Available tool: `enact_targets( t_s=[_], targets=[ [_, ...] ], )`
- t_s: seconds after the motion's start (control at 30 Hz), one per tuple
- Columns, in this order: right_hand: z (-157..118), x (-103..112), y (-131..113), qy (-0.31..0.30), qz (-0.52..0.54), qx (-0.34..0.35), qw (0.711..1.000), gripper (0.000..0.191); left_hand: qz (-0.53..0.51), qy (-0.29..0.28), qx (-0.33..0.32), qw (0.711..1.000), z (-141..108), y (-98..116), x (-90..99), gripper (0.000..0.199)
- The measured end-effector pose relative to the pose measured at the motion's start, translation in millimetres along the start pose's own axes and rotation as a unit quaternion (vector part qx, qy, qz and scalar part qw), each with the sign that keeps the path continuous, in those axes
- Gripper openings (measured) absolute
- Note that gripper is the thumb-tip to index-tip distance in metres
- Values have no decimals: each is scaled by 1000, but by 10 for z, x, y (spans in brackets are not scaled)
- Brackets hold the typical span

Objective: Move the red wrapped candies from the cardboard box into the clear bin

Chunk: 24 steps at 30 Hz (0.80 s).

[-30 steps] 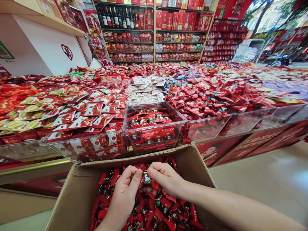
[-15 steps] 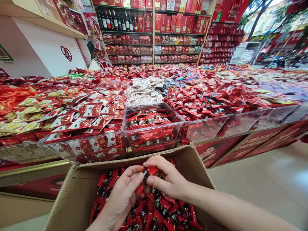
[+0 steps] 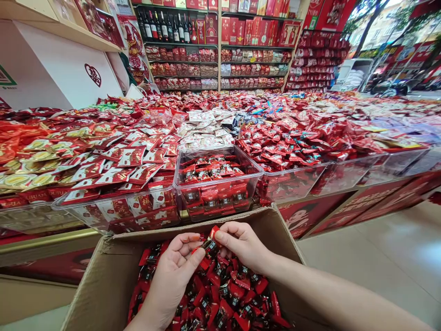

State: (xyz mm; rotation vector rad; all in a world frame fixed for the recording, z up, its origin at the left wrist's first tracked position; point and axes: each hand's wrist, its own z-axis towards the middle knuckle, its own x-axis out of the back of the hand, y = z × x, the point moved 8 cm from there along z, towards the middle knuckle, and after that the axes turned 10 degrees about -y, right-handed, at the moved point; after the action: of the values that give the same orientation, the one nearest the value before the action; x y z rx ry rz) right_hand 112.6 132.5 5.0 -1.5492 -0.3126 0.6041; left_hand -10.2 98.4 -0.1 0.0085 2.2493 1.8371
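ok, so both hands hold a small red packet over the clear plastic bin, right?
Not over the bin: the head view shows both the left hand and right hand over the cardboard box. They do hold a small red packet.

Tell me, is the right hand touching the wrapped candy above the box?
Touching: the head view shows the right hand pinching the red end of the wrapped candy.
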Motion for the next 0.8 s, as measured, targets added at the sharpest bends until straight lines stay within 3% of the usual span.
enact_targets(
  t_s=[0.17,0.23,0.4,0.5,0.63,0.73,0.8],
  targets=[
    [-27,-5,-215,-11,-117,109,987,16,-162,-80,146,973,-59,-159,-248,31],
    [-30,-6,-242,-10,-120,121,985,17,-161,-56,126,977,-59,-138,-203,22],
    [24,-46,-35,-42,91,20,995,37,-45,9,-2,999,-7,-14,-1,28],
    [34,-69,33,-52,60,-13,997,28,22,4,-38,999,11,24,1,29],
    [11,-24,22,-22,-5,-19,1000,25,49,2,-26,998,9,30,-10,27],
    [-18,54,-284,13,-84,45,995,19,24,6,-29,999,8,43,16,28],
    [-49,148,-709,58,-153,140,977,14,19,0,-21,1000,15,22,26,25]
  ],
)
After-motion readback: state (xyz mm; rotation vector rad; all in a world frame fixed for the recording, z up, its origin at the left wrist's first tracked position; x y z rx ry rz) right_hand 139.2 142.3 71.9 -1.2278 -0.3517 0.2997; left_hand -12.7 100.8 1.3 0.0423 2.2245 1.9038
